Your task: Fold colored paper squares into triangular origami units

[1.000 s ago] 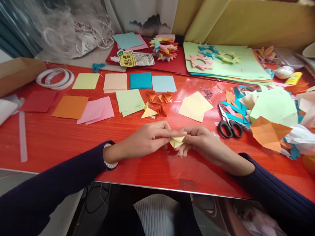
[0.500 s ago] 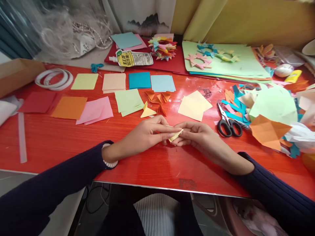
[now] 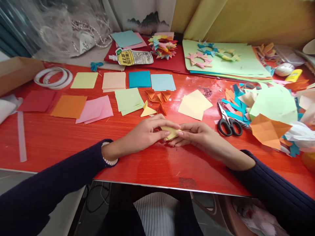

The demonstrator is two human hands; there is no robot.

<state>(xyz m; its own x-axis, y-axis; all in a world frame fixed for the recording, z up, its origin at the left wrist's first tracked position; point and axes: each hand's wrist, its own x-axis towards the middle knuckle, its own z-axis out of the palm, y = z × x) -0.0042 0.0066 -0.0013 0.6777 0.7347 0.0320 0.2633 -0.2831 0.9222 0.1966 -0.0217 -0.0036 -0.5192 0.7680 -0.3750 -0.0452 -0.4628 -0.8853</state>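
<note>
Between both hands is a small folded yellow paper point(image 3: 171, 133), held just above the red table. My left hand point(image 3: 154, 131) pinches its left part, thumb in front and fingers behind. My right hand point(image 3: 194, 133) grips the right end with thumb and fingers, and its fingertips meet those of the left. Part of the paper is hidden by the fingers. Just beyond the hands lie a folded yellow piece point(image 3: 148, 110) and several folded orange pieces point(image 3: 157, 97). A stack of pale yellow squares point(image 3: 195, 105) lies behind my right hand.
Black-handled scissors point(image 3: 228, 126) lie right of my right hand, beside a heap of paper scraps point(image 3: 269, 131). Colored paper squares point(image 3: 69, 106) spread across the left. Folded paper rings point(image 3: 199, 60) and a pouch point(image 3: 134, 57) are at the back. The table's front edge point(image 3: 172, 187) is near.
The folded yellow paper has turned and shows more of its face between the hands. The left thumb has shifted back left along it. Both hands stay in nearly the same place.
</note>
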